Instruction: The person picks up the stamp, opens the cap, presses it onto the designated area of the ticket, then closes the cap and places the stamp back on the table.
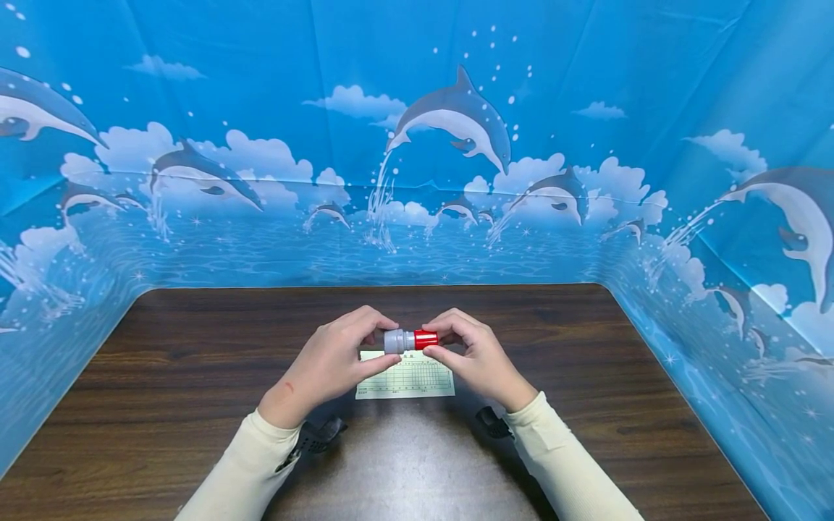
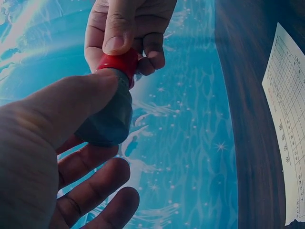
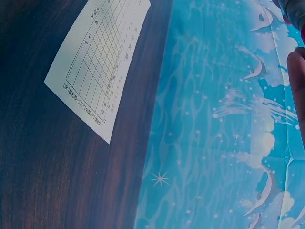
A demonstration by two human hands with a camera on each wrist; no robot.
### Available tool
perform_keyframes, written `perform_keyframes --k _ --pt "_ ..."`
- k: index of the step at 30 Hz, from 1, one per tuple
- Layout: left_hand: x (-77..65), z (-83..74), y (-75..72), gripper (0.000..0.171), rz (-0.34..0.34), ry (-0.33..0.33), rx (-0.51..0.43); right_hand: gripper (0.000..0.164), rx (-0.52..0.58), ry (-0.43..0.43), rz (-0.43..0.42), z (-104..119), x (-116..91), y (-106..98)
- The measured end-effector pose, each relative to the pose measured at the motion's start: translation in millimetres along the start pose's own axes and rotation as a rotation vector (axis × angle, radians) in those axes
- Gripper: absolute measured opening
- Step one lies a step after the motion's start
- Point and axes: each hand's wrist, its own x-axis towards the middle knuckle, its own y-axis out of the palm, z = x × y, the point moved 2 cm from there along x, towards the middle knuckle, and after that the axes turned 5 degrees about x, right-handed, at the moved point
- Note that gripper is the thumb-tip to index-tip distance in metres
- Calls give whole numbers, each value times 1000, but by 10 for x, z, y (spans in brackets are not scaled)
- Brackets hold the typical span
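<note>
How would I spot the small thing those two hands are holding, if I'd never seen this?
Find the dark wooden table, then the printed slip near its middle. By the slip's far edge in the head view, the left hand and right hand pinch a small object. Unlike the flat slip, it is rounded, grey at the left end and glossy red at the right.

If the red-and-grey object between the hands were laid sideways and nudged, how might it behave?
The red-and-grey object would probably roll, since its sides look rounded, perhaps curving because the grey end looks wider. Its shiny red end may feel somewhat slippery. It seems stiff, showing no visible bend between the hands.
</note>
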Motion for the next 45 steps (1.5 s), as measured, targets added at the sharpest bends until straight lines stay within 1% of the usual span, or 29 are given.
perform_keyframes --k 4,8,12,15,17,20,25,28,33,38,41,45 --pt "4 4 5 42 -13 -1 -5 29 -13 -3 -19 4 -1 -18" --pt "-2 21 9 44 -28 -23 -3 30 -16 -9 -35 8 -1 -44" --pt "-12 45 7 56 -48 -55 -4 31 -13 -25 -71 11 0 -77" --pt "-20 73 1 62 -72 -57 -7 33 -15 -45 -118 4 8 -103" --pt "-27 95 2 61 -87 -48 -7 33 -24 -56 -152 -9 16 -119" --pt "-33 120 6 54 -96 -44 -11 32 -33 -59 -201 -34 21 -136" --pt "-33 146 15 53 -84 -78 -17 33 -49 -44 -260 -68 21 -167" --pt "-30 164 14 53 -81 -104 -17 34 -44 -16 -265 -89 26 -180" --pt "-28 202 12 51 -99 -145 -7 38 -65 32 -273 -131 23 -191" --pt "-19 225 34 49 -102 -170 5 36 -103 4 -316 -167 25 -215" --pt "-19 238 39 48 -101 -196 6 33 -95 -8 -331 -196 27 -228" --pt "-25 269 30 48 -105 -238 -1 32 -84 3 -343 -216 33 -233"
